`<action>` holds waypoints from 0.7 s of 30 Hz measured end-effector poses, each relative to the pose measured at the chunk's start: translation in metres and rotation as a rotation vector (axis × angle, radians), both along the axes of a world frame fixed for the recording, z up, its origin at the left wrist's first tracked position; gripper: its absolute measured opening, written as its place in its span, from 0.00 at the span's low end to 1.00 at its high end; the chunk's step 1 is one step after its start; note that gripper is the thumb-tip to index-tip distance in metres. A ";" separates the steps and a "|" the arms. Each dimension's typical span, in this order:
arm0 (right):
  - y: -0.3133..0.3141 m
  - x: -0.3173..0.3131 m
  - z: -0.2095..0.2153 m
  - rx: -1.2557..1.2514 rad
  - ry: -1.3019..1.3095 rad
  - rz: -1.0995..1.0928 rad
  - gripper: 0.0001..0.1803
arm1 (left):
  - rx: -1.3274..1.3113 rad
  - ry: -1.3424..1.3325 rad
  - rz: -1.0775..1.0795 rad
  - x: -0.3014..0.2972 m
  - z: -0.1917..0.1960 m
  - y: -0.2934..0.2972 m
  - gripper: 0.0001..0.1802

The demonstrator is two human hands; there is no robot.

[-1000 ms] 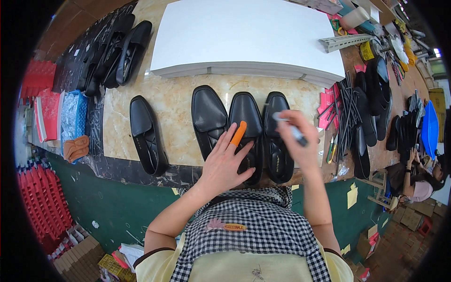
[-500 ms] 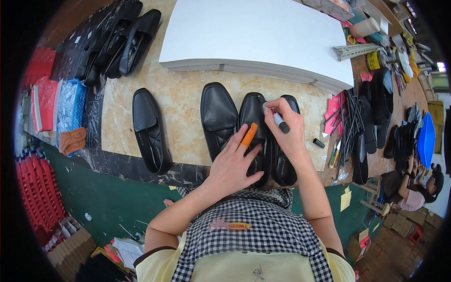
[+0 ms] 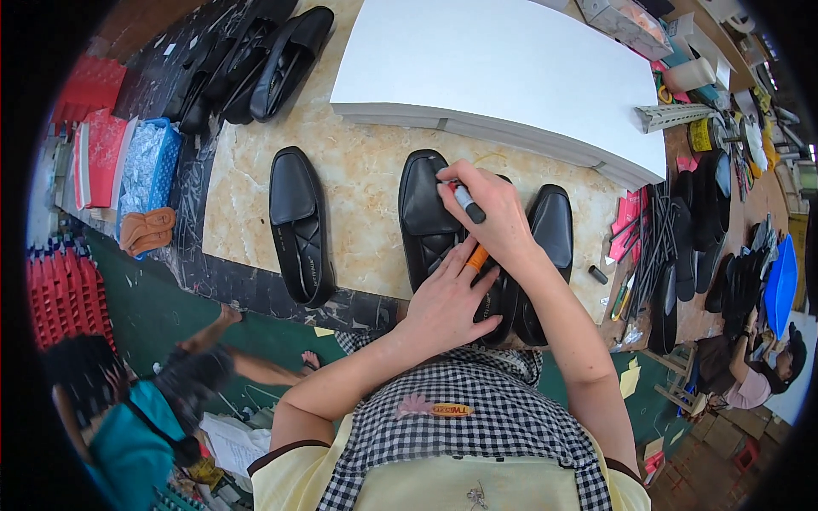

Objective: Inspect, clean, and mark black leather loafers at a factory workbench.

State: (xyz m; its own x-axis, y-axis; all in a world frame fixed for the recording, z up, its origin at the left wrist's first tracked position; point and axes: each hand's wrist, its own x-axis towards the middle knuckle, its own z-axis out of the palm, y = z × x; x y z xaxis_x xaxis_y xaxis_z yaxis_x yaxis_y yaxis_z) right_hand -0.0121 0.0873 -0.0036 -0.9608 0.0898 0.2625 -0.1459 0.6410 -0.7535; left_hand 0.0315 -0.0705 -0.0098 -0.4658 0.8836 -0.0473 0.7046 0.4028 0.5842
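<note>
Several black loafers lie on a marbled bench top (image 3: 366,170). My right hand (image 3: 490,213) grips a dark marker pen (image 3: 467,203) with its tip on the toe of a black loafer (image 3: 426,209). My left hand (image 3: 447,302) rests flat on the heel end of the loafers, with an orange marker (image 3: 477,257) between its fingers. A middle loafer (image 3: 503,298) is mostly hidden under both hands. Another loafer (image 3: 552,230) lies to the right, and a separate one (image 3: 298,226) lies to the left.
A thick white board (image 3: 494,72) lies at the back of the bench. More black shoes (image 3: 264,60) are piled at the back left, shoe parts (image 3: 682,247) and tools at the right. A marker cap (image 3: 598,274) lies nearby. One person (image 3: 145,409) is below left, another person (image 3: 750,375) sits at right.
My right hand with the marker has moved left, from the right loafer across to the toe of the left loafer of the group. My left hand has stayed on the shoes.
</note>
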 end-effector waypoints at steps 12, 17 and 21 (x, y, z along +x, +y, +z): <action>0.055 0.059 0.032 -0.056 -0.011 -0.340 0.09 | 0.149 0.074 0.065 -0.005 0.012 -0.012 0.37; 0.158 0.213 0.007 0.639 -0.401 -0.741 0.21 | -0.040 0.150 -0.122 0.014 0.025 -0.038 0.35; 0.167 0.249 -0.006 0.808 -0.328 -0.696 0.35 | -0.028 0.105 -0.188 -0.002 0.007 -0.018 0.25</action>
